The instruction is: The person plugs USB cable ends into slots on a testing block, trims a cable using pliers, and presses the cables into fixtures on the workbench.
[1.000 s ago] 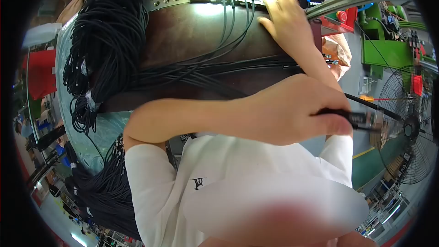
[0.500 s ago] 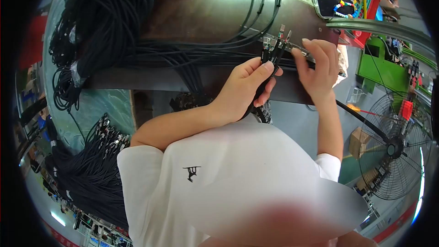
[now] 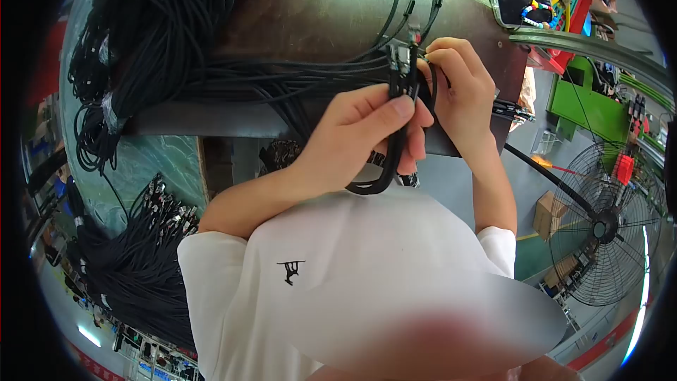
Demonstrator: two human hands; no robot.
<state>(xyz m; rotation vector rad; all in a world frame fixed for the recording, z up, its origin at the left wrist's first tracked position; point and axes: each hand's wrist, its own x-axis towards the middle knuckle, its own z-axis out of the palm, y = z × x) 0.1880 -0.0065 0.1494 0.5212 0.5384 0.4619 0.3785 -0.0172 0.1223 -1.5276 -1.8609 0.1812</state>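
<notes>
My left hand (image 3: 367, 123) is closed round a bundle of black cables (image 3: 395, 159). Their metal connectors (image 3: 400, 56) point up past the thumb, and the cables loop down below the fingers. Close beside it, my right hand (image 3: 462, 88) has thumb and fingers pinched together at a single black cable (image 3: 432, 77) by the connectors. Its fingertips are partly hidden, so the exact grip point is unclear. More black cables (image 3: 282, 74) run across the brown table (image 3: 303, 10) behind both hands.
A big heap of black cables (image 3: 155, 21) lies on the table's left. Lower left hangs another cable bundle (image 3: 134, 275) with metal ends. A phone with a beaded bracelet (image 3: 538, 14) lies at the back right. A black fan (image 3: 601, 229) stands at the right, near green machinery (image 3: 585, 102).
My right hand has moved left to the connectors and its fingers have closed on a cable. The left hand has shifted slightly left, still holding the bundle.
</notes>
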